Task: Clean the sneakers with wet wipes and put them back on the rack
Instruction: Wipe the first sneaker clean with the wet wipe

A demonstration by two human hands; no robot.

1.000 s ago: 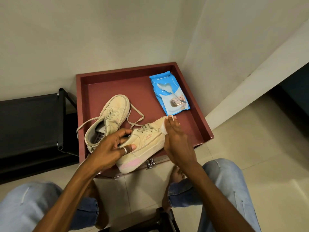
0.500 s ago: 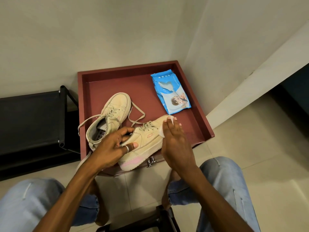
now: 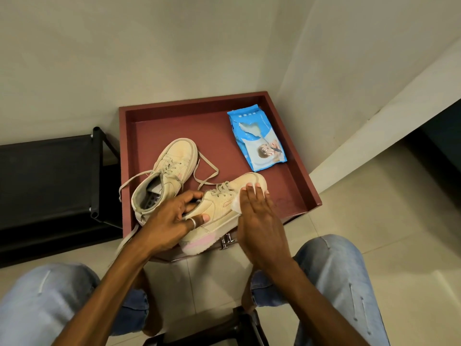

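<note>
My left hand [image 3: 172, 221] curls round the collar of the near sneaker [image 3: 219, 209] on the maroon tray's [image 3: 174, 128] front edge. My right hand [image 3: 257, 221], fingers straight, presses a wet wipe [image 3: 235, 205] to its side (toward the toe). Beyond lie the second sneaker [image 3: 174, 161] and the blue wipes pack [image 3: 259, 146].

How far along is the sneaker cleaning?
Done: a white wipe is out of the blue wet-wipe pack. In hand: left hand grips the nearer cream sneaker, right hand presses the wipe on its toe. Left: possibly the farther cream sneaker in the dark red tray, then both onto the black rack.
</note>
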